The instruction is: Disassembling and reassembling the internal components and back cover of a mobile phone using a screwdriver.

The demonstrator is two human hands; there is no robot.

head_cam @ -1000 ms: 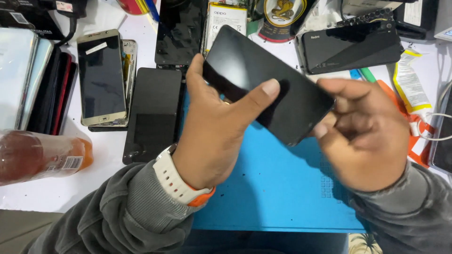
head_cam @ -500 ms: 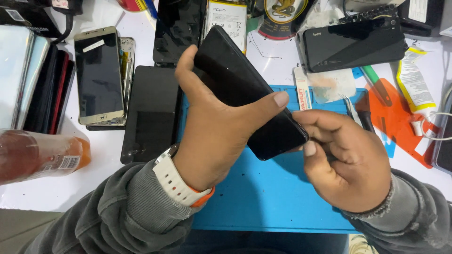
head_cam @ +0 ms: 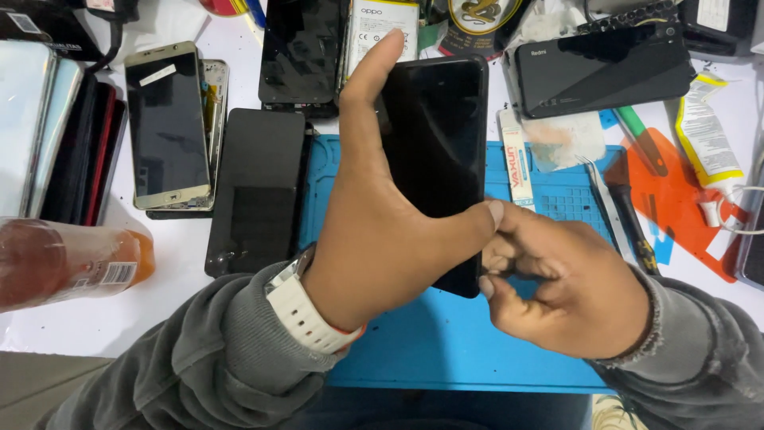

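Note:
My left hand grips a black phone held upright over the blue work mat, thumb on its right edge and index finger up along its left side. A white watch sits on that wrist. My right hand is curled at the phone's lower right corner, fingertips pinched against its edge. I cannot tell whether it holds a small tool.
Several phones and dark screens lie left and behind on the white table. A black phone back, a white tube, tweezers, an orange sheet sit right. An orange bottle lies at the left edge.
The phone has turned from slanted to upright in my left hand. My right hand has moved from its right side down to its lower right corner.

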